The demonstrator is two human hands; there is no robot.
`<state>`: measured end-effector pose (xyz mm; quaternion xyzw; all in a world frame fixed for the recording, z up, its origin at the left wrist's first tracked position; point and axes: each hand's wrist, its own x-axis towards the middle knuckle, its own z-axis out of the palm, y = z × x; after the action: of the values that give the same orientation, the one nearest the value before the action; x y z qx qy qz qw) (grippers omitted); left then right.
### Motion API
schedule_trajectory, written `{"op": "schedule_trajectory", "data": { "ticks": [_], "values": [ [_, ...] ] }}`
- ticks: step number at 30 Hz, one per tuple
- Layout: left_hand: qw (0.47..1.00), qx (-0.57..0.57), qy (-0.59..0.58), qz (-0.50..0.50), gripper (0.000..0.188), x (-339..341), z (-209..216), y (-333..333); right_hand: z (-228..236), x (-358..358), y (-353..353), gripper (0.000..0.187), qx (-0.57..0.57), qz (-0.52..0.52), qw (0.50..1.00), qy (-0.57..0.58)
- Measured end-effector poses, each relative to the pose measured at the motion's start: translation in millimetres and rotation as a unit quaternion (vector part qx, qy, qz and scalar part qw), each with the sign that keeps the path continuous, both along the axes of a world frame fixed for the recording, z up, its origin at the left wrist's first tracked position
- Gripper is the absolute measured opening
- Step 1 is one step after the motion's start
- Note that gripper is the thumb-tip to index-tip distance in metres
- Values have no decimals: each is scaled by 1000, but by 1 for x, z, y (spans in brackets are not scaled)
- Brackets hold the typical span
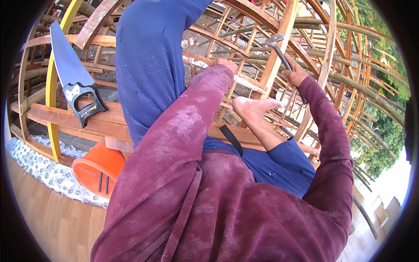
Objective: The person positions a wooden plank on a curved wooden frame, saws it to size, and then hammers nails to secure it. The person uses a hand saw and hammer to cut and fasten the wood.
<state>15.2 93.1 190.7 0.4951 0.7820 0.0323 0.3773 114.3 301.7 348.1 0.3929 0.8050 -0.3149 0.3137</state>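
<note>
My right hand (297,75) is closed round the dark handle of a hammer (283,57). Its metal head points up and to the left, close to an upright wooden beam (279,48). Further left, my left hand (228,65) is closed at a wooden strip (249,84) with white patches. Most of its fingers are hidden, and what they hold does not show. My bare foot (257,110) is below the strip, between my two hands.
A handsaw (72,65) with a black handle stands at the left against wooden planks (61,117). Below it is an orange plastic container (94,168). Wooden ribs and round poles (366,89) form an open framework with gaps. Wood-patterned flooring (56,214) lies at lower left.
</note>
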Motion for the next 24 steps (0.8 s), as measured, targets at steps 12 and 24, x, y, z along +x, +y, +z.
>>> {"op": "schedule_trajectory", "data": {
  "ticks": [12,24],
  "values": [
    [998,-35,-36,30,35,23,-30,31,-15,1,-18,76,-184,-143,971,-54],
    [998,-4,-49,34,36,16,-30,35,-54,-126,-100,28,-279,-32,960,-24]
  ]
}}
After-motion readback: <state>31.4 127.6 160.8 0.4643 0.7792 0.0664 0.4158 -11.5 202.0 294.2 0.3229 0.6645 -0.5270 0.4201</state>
